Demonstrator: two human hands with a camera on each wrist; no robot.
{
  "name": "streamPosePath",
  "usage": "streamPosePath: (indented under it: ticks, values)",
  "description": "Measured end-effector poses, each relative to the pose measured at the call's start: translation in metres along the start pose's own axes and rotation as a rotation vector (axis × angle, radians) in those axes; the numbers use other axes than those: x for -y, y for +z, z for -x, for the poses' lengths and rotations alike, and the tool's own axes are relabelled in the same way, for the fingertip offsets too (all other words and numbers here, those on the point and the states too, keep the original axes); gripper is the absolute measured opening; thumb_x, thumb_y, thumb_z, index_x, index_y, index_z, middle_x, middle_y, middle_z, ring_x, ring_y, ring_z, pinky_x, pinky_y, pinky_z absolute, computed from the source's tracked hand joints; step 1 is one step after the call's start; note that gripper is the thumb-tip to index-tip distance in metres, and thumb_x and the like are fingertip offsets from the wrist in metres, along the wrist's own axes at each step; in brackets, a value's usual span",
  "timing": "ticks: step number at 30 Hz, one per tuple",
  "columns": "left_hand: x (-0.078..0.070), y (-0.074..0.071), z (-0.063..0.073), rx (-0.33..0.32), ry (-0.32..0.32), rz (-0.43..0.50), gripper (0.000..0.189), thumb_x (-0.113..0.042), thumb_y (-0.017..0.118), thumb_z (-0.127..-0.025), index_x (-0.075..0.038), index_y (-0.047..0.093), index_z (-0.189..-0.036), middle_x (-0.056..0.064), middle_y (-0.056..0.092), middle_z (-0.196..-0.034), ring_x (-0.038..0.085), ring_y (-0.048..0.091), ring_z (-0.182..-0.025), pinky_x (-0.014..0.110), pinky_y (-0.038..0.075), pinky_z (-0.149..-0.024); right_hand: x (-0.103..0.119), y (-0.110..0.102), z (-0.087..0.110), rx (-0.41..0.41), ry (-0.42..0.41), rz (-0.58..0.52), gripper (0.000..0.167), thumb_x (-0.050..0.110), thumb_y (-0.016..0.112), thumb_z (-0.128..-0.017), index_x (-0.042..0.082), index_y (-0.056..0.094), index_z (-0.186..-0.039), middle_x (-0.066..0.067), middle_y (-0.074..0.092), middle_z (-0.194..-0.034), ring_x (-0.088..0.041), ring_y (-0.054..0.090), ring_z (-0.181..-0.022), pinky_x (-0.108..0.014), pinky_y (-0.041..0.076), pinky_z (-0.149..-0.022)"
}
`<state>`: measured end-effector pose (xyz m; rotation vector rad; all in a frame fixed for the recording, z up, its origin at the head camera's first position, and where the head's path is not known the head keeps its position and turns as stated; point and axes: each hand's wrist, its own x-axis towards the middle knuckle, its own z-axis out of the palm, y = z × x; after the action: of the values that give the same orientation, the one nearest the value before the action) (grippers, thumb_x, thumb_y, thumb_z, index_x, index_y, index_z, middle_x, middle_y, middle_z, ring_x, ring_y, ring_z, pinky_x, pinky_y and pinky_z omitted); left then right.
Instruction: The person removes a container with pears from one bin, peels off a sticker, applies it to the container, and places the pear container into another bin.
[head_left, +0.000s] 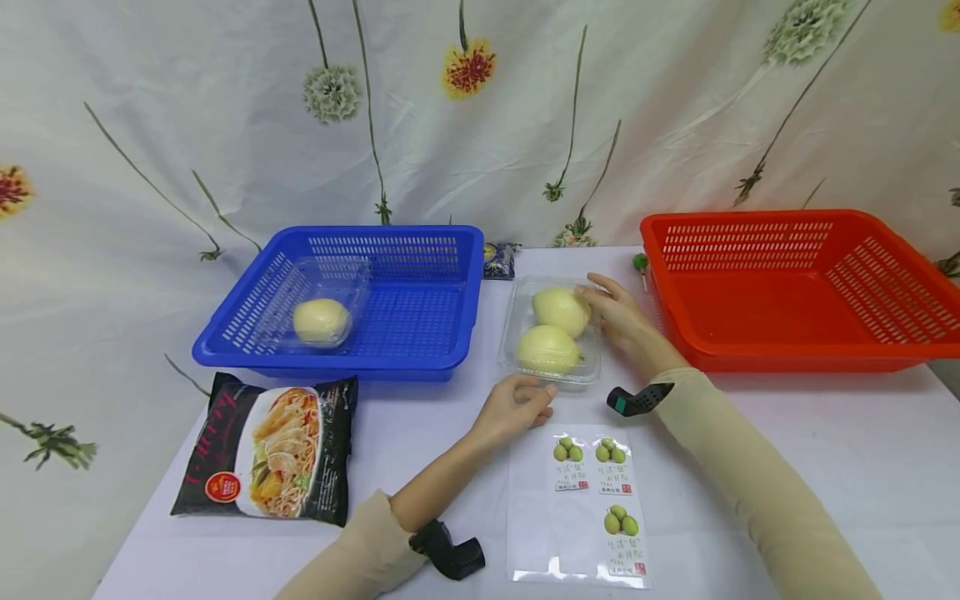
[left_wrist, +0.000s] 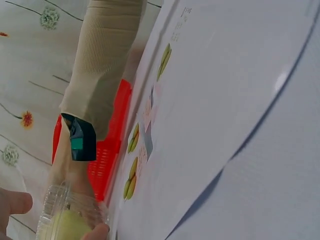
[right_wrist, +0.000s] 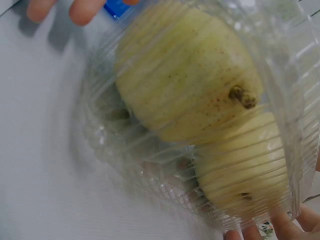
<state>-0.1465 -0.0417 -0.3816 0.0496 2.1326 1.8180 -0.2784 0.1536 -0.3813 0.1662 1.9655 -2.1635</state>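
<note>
The left hand (head_left: 516, 407) grips nothing, its loosely curved fingers at the near edge of a clear plastic clamshell container (head_left: 517, 312); the right hand (head_left: 618, 321) has its fingertips touching the container's far right side, but whether it grasps it I cannot tell. Nearest on the white-covered table (head_left: 420, 417) lies a sheet of stickers (head_left: 555, 533), three printed pear labels showing on it. To its left sits a black packet of noodles (head_left: 258, 450) with a picture of the dish. Beyond the sheet, in the middle, the clamshell container stands with two pale yellow pears (head_left: 549, 352) in it, one nearer, one farther. Far left, a blue plastic basket (head_left: 337, 360) bears another clear container (head_left: 352, 279) with a single pear (head_left: 321, 322); far right stands a red plastic basket (head_left: 795, 356). A small dark packet (head_left: 499, 261) lies just right of the blue basket, before a flower-patterned cloth (head_left: 225, 67).
</note>
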Motion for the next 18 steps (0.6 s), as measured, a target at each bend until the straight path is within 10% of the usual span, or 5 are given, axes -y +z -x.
streamPosePath:
  ticks: [6, 12, 18]
  values:
    - [0.001, -0.003, -0.004, -0.058, -0.008, 0.104, 0.049, -0.018, 0.057, -0.094, 0.014, 0.039, -0.125, 0.031, 0.058, -0.116, 0.036, 0.064, -0.098, 0.033, 0.053, -0.083, -0.004, 0.0, 0.009, -0.04, -0.028, -0.069, 0.064, 0.016, 0.054, -0.094, 0.007, 0.023, -0.149, -0.017, 0.037, -0.143, -0.006, 0.048, -0.087, -0.016, 0.04, -0.072]
    - [-0.001, -0.006, -0.007, -0.135, -0.012, 0.19, 0.057, -0.016, 0.057, -0.093, 0.011, 0.028, -0.133, 0.033, 0.048, -0.121, 0.04, 0.062, -0.1, 0.034, 0.053, -0.083, -0.006, -0.002, 0.021, -0.027, -0.048, -0.164, 0.067, 0.01, 0.056, -0.092, 0.003, 0.02, -0.148, -0.019, 0.03, -0.15, -0.015, 0.05, -0.111, -0.029, 0.042, -0.1]
    - [-0.006, -0.007, -0.012, -0.218, -0.036, 0.185, 0.057, -0.016, 0.058, -0.092, 0.006, 0.027, -0.135, 0.031, 0.043, -0.125, 0.04, 0.063, -0.096, 0.036, 0.053, -0.085, -0.008, -0.002, 0.034, -0.061, -0.043, -0.186, 0.068, 0.006, 0.058, -0.09, 0.004, 0.021, -0.148, -0.017, 0.031, -0.147, -0.012, 0.05, -0.107, -0.028, 0.045, -0.096]
